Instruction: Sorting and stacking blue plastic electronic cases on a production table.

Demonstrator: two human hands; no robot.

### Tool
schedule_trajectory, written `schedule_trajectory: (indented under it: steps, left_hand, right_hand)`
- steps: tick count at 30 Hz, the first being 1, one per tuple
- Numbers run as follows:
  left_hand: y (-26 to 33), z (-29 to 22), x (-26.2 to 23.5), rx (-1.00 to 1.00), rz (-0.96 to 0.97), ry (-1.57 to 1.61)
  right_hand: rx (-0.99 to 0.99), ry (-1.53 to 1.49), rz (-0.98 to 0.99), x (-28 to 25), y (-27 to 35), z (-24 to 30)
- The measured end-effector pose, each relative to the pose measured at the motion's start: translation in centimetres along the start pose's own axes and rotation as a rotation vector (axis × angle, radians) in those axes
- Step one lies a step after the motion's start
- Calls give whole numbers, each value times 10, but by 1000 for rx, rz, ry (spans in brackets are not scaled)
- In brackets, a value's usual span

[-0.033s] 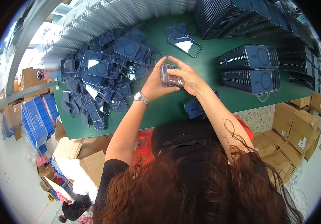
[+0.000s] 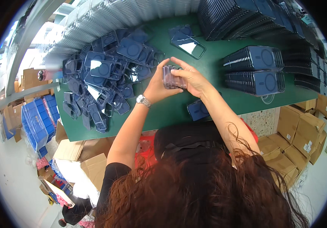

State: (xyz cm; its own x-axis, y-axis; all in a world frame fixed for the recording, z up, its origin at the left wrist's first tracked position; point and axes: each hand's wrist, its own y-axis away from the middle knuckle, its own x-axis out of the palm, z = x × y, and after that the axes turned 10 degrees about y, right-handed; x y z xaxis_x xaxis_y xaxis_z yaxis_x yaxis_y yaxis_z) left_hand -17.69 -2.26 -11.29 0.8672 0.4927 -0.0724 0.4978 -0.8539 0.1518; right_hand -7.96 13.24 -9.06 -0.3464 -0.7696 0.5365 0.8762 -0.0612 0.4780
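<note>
Slightly shifted stack [image 2: 172,81], translucent, ridged, held in grip of left hand [image 2: 156,86], right hand [image 2: 196,82]

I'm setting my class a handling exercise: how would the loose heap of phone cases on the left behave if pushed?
The heap would probably slide and spread, since its phone cases overlap at odd angles. Their surfaces may be slippery, judging by how glossy they look. Each seems fairly stiff, as the outlines keep their shape.
</note>
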Motion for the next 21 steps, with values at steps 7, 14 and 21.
schedule_trajectory:
  steps: [7, 14, 21]
  left_hand:
    - [54, -41, -2, 325, -34, 15]
    - [108, -115, 13, 131, 188, 404]
    - [143, -89, 96, -175, 209, 770]
  right_hand:
    - [44, -120, 315, 57, 70, 54]
    - [44, -666, 378, 109, 154, 61]
    - [91, -932, 93, 70, 190, 23]
